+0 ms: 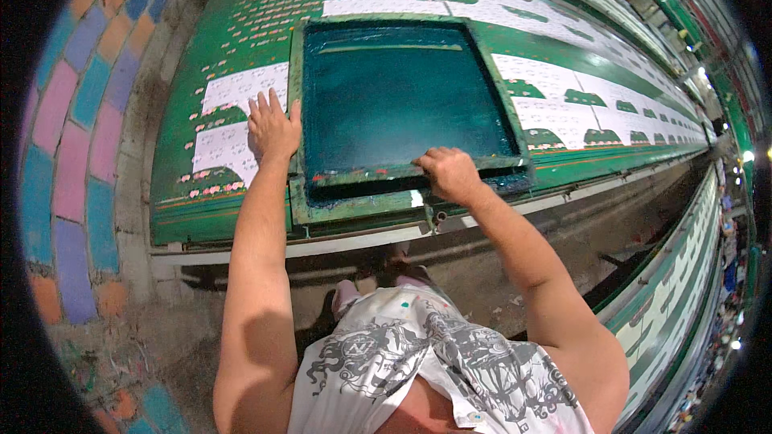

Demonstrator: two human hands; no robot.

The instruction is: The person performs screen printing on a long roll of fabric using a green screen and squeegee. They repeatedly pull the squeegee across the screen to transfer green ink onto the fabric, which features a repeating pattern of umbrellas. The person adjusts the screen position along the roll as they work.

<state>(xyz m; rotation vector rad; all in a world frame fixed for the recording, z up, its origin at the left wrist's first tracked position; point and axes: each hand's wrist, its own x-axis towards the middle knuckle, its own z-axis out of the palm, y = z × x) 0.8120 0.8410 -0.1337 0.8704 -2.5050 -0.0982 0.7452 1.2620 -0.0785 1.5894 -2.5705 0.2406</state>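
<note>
A screen printing frame (406, 88) with dark teal mesh lies on a long green printing table (177, 217) with white printed cut pieces (241, 80). My left hand (272, 130) is spread open over the white pieces at the frame's left side, its thumb at the rim. My right hand (448, 174) is closed on a paint-smeared squeegee bar (362, 174), which lies across the lower part of the screen, just inside the near edge of the frame.
A second long table (655, 289) runs along the right behind a narrow gap. A colourfully painted block surface (72, 161) lines the left. The concrete floor (193, 313) shows below the table's edge. Rails and small lights appear at the far right.
</note>
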